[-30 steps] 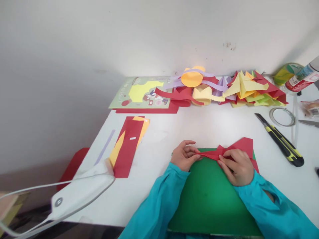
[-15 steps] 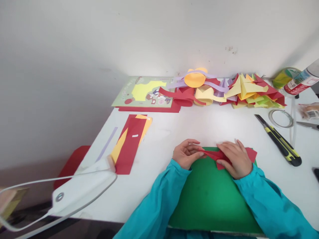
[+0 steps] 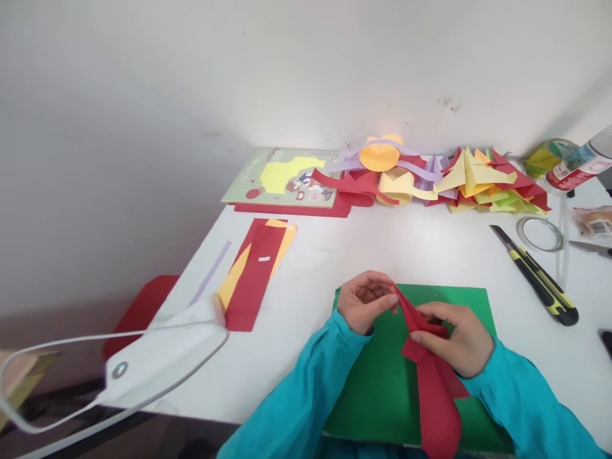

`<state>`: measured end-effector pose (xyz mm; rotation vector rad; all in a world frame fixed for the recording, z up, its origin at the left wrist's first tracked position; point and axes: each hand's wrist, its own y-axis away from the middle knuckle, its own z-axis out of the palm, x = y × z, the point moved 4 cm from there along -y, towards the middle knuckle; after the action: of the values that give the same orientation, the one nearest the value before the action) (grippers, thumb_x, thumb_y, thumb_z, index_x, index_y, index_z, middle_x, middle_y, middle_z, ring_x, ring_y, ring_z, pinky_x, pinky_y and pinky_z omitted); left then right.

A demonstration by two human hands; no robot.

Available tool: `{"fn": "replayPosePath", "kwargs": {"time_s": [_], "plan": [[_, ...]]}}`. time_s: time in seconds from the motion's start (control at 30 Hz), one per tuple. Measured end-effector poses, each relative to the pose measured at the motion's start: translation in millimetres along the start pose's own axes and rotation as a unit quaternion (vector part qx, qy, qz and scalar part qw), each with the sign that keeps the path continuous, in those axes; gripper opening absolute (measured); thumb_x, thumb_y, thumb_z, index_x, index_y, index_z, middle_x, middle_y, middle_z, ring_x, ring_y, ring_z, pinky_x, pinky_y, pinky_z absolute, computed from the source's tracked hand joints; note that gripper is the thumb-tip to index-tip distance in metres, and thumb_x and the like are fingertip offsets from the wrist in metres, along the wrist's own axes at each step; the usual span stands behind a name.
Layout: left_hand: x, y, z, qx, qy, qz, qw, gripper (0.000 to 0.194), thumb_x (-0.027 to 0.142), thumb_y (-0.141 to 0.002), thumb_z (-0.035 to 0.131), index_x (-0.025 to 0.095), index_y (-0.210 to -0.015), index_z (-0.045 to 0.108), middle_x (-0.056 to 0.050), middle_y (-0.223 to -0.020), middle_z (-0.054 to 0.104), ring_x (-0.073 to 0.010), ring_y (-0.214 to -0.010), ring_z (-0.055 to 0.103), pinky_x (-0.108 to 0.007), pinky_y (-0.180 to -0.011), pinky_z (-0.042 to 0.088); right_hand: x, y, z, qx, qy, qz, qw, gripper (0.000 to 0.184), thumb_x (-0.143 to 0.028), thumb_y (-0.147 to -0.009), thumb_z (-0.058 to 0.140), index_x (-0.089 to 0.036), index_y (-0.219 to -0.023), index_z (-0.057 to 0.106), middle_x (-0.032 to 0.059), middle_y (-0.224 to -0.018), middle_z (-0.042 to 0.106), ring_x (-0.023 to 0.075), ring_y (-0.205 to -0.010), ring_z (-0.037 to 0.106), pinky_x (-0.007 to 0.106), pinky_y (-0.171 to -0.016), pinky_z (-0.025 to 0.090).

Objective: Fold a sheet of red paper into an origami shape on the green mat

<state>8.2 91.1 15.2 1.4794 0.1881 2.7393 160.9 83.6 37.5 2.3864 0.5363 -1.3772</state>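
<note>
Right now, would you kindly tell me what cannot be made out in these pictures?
All in the head view:
Red folded paper: part hidden by the right hand.
Black object: cut off by the right edge, unidentifiable.
Clear packet: print too small and blurred to read.

Upper centre: one pale-green printed pad; curled paper pieces, orange, red, cream, purple. Upper right: one heap of folded papers, multicoloured; one labelled can, cropped by the frame. Right: one tape roll; one black-and-yellow utility knife, blade exposed. Left of centre: one red paper strip; one narrow purple strip.
</note>
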Motion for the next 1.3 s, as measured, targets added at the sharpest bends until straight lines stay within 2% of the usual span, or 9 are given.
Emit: {"fn": "replayPosePath", "kwargs": {"time_s": [0.1, 0.23, 0.33, 0.43, 0.67, 0.9, 1.1, 1.3], "plan": [[-8.6, -1.9, -2.2, 0.008, 0.005, -0.036, 0.999, 0.027, 0.025, -0.053, 0.080, 0.014, -0.071, 0.064, 0.000, -0.059, 0.065, -0.0096, -0.042, 0.056, -0.020, -0.039, 0.044, 4.2, -1.1, 9.8, -0.051, -0.092, 0.069, 0.992, 0.019, -0.034, -0.070, 0.060, -0.016, -0.062, 0.062, 0.0017, -0.059, 0.061, 0.0129, -0.053, 0.053, 0.024, -0.050, 0.041], [-15.9, -1.0, -2.5, 0.037, -0.019, -0.079, 0.996, 0.029, 0.029, -0.049, 0.081, 0.013, -0.066, 0.064, -0.001, -0.057, 0.065, -0.0103, -0.045, 0.056, -0.022, -0.044, 0.045, 15.0, -0.7, 19.5, -0.057, -0.168, 0.144, 0.974, 0.020, -0.033, -0.062, 0.065, -0.016, -0.055, 0.055, -0.0006, -0.051, 0.055, 0.0115, -0.048, 0.046, 0.024, -0.046, 0.037], [-17.6, 1.4, -1.7, 0.062, -0.038, -0.097, 0.993, 0.026, 0.023, -0.046, 0.082, 0.013, -0.059, 0.063, 0.001, -0.052, 0.063, -0.0088, -0.044, 0.055, -0.020, -0.045, 0.044, 19.3, -0.7, 24.0, -0.038, -0.166, 0.141, 0.975, 0.026, -0.034, -0.060, 0.066, -0.018, -0.050, 0.048, -0.0034, -0.046, 0.046, 0.0095, -0.045, 0.039, 0.024, -0.044, 0.032], [-19.9, 2.7, -1.2, 0.064, -0.007, -0.123, 0.990, 0.027, 0.025, -0.045, 0.083, 0.013, -0.057, 0.062, 0.001, -0.052, 0.064, -0.0089, -0.041, 0.054, -0.021, -0.042, 0.044, 20.7, -0.7, 26.8, -0.032, -0.167, 0.129, 0.977, 0.030, -0.035, -0.061, 0.066, -0.019, -0.049, 0.044, -0.0046, -0.046, 0.042, 0.0086, -0.045, 0.035, 0.023, -0.044, 0.030], [-20.0, 2.4, -0.3, 0.042, 0.059, -0.157, 0.985, 0.028, 0.026, -0.046, 0.083, 0.012, -0.054, 0.059, -0.001, -0.051, 0.065, -0.0101, -0.042, 0.057, -0.019, -0.039, 0.044, 21.3, -0.5, 28.1, -0.072, -0.214, 0.124, 0.966, 0.031, -0.040, -0.063, 0.067, -0.018, -0.052, 0.047, -0.0044, -0.049, 0.043, 0.0081, -0.046, 0.034, 0.023, -0.045, 0.029], [-16.4, 1.6, 0.9, 0.030, 0.055, -0.146, 0.987, 0.027, 0.029, -0.049, 0.081, 0.012, -0.053, 0.060, -0.001, -0.049, 0.063, -0.0097, -0.041, 0.055, -0.020, -0.041, 0.044, 21.3, -0.1, 27.9, -0.081, -0.258, 0.143, 0.952, 0.035, -0.043, -0.061, 0.070, -0.017, -0.054, 0.049, -0.0026, -0.051, 0.050, 0.0089, -0.046, 0.041, 0.023, -0.046, 0.032], [-15.1, 1.2, -0.1, 0.029, 0.024, -0.122, 0.992, 0.027, 0.034, -0.054, 0.078, 0.011, -0.056, 0.063, -0.003, -0.052, 0.065, -0.0095, -0.041, 0.055, -0.021, -0.041, 0.043, 21.7, -0.9, 27.6, -0.081, -0.295, 0.167, 0.937, 0.035, -0.038, -0.051, 0.078, -0.016, -0.051, 0.051, -0.0029, -0.051, 0.053, 0.0092, -0.047, 0.043, 0.023, -0.046, 0.033], [-12.7, 0.1, -2.1, 0.034, 0.004, -0.124, 0.992, 0.028, 0.035, -0.052, 0.078, 0.012, -0.054, 0.063, -0.001, -0.046, 0.060, -0.0105, -0.039, 0.053, -0.021, -0.038, 0.043, 19.6, -1.3, 27.2, -0.085, -0.286, 0.164, 0.940, 0.035, -0.040, -0.053, 0.077, -0.016, -0.052, 0.051, -0.0027, -0.052, 0.054, 0.0090, -0.047, 0.044, 0.022, -0.046, 0.033]]}}
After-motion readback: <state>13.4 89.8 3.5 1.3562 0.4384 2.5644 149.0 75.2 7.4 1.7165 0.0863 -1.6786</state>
